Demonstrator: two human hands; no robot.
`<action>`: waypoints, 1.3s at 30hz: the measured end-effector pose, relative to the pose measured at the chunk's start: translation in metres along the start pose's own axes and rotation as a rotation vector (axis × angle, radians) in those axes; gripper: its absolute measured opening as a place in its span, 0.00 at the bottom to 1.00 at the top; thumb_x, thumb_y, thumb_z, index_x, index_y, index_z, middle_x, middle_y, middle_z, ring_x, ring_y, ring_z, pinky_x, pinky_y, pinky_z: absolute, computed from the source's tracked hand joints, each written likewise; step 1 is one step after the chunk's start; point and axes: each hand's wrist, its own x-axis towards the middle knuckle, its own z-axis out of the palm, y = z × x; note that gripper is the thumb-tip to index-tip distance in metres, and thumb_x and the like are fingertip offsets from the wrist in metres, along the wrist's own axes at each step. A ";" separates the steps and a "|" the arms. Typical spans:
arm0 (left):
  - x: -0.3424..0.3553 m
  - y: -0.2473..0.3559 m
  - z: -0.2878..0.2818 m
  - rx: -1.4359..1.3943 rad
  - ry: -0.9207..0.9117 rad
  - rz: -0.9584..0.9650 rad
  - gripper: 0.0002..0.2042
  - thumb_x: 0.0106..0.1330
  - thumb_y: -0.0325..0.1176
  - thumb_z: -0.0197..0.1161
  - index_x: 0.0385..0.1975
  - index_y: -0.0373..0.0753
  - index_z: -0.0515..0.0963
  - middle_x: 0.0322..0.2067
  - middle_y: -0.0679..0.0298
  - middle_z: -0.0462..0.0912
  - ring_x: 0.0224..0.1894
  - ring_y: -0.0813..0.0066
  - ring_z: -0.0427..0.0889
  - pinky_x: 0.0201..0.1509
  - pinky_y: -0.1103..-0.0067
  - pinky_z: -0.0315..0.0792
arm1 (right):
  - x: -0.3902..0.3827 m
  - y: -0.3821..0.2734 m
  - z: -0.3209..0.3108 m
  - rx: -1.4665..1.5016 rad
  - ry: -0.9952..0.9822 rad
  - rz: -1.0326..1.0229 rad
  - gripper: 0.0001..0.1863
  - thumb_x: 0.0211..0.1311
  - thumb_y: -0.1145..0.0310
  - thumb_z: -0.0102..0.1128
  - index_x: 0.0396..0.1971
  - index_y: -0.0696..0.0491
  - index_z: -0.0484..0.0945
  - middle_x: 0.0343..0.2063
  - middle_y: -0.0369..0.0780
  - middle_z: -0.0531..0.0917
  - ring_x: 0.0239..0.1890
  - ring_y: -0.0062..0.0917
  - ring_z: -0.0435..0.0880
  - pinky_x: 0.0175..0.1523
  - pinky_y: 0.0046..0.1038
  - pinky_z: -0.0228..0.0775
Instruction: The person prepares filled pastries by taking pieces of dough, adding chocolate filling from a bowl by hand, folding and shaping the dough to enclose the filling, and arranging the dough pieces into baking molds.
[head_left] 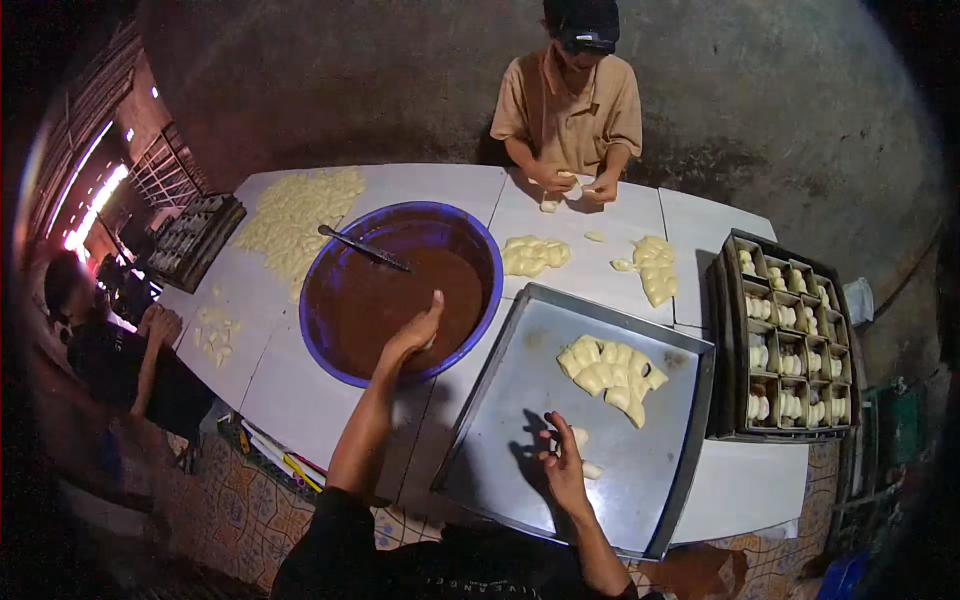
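My left hand (414, 332) is over the brown paste (385, 300) in a large blue basin (310, 335). Its thumb stands up and apart, while the other fingers are partly hidden. My right hand (562, 458) is above a metal tray (490, 440), fingers spread and curving slightly. Close beside it, two small pale dough pieces (591, 470) lie on the tray, one partly covered by the hand. Farther up the tray rests a cluster of dough pieces (612, 372). A long-handled utensil (365, 248) leans from the paste over the basin's far rim.
Across the white table (290, 390), a person (570, 130) handles dough. Dough clusters (535, 256) and a wide spread of pieces (300, 220) lie about. At right stands a rack of filled moulds (790, 340); more moulds (190, 240) sit far left, near another person (125, 350).
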 end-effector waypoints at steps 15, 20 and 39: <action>-0.196 0.039 0.154 -1.026 -0.297 0.021 0.38 0.70 0.62 0.39 0.57 0.27 0.67 0.51 0.51 0.76 0.50 0.67 0.78 0.52 0.73 0.71 | 0.005 -0.004 0.010 0.644 0.342 0.495 0.12 0.65 0.74 0.57 0.46 0.61 0.77 0.33 0.34 0.81 0.33 0.16 0.76 0.41 0.16 0.69; -0.219 0.035 0.166 -0.720 -0.358 0.170 0.22 0.69 0.31 0.55 0.58 0.24 0.65 0.46 0.54 0.76 0.53 0.69 0.76 0.51 0.77 0.70 | -0.018 -0.031 0.006 -0.634 0.227 -0.129 0.24 0.54 0.75 0.65 0.54 0.57 0.75 0.50 0.43 0.73 0.44 0.31 0.69 0.50 0.27 0.64; -0.242 0.008 0.205 -0.440 -0.256 0.596 0.04 0.62 0.22 0.62 0.32 0.31 0.74 0.31 0.62 0.79 0.35 0.75 0.80 0.41 0.79 0.77 | -0.050 -0.052 -0.023 -0.378 0.229 -0.031 0.18 0.63 0.66 0.59 0.52 0.55 0.77 0.38 0.42 0.80 0.37 0.26 0.78 0.42 0.26 0.71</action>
